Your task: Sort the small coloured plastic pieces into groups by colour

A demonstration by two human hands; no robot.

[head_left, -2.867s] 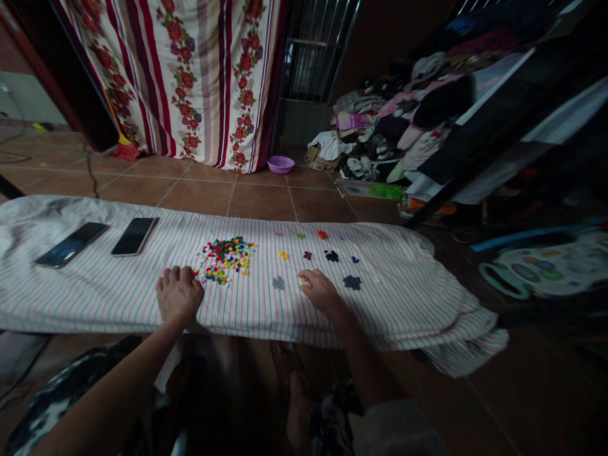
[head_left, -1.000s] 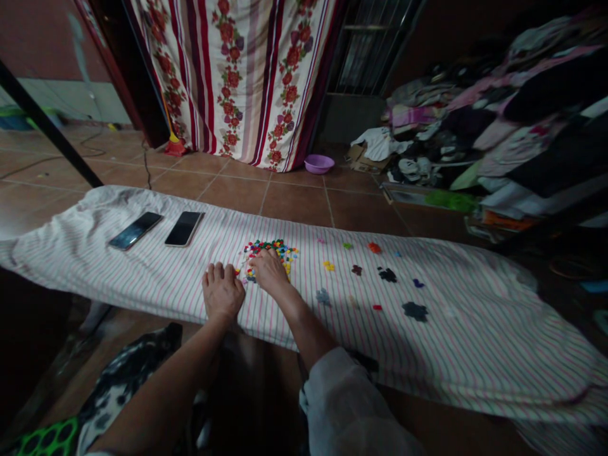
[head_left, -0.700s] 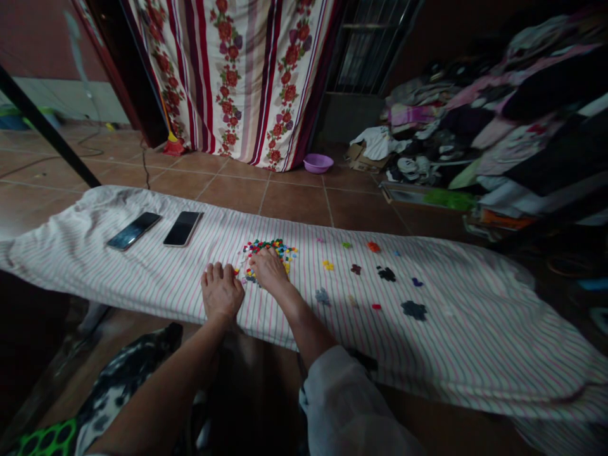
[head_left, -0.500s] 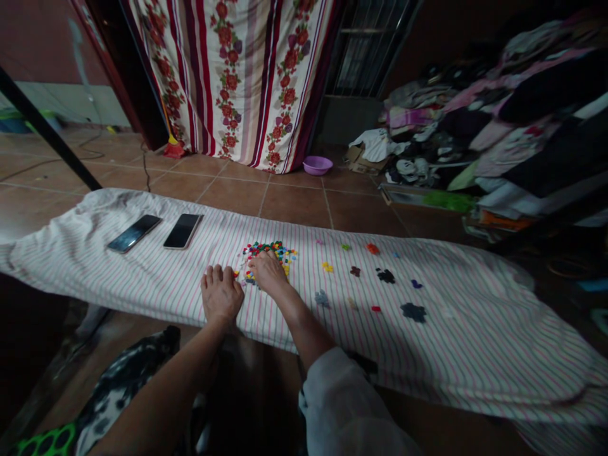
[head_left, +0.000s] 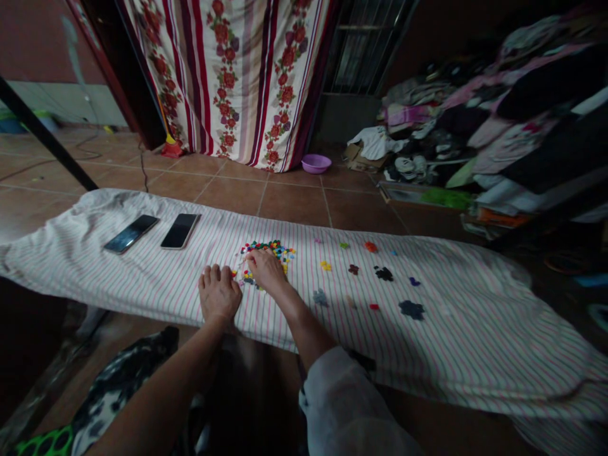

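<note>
A heap of small multicoloured pieces lies on the striped cloth. Over the heap's middle is my right hand, its fingers bent down and together among the pieces; whatever they pinch is too small to make out. My left hand lies on the cloth at the heap's left edge, fingers spread. To the right are small groups sorted by colour: yellow, orange, brown, black, grey, dark grey, and a red one.
Two phones, one dark and one with a pale edge, lie on the cloth at the left. Beyond it are a purple basin, a flowered curtain and a pile of clothes. A black pole slants at the left.
The whole view has shifted slightly. My right hand stays over the heap with a slight change in its fingers; my left hand keeps its place beside it.
</note>
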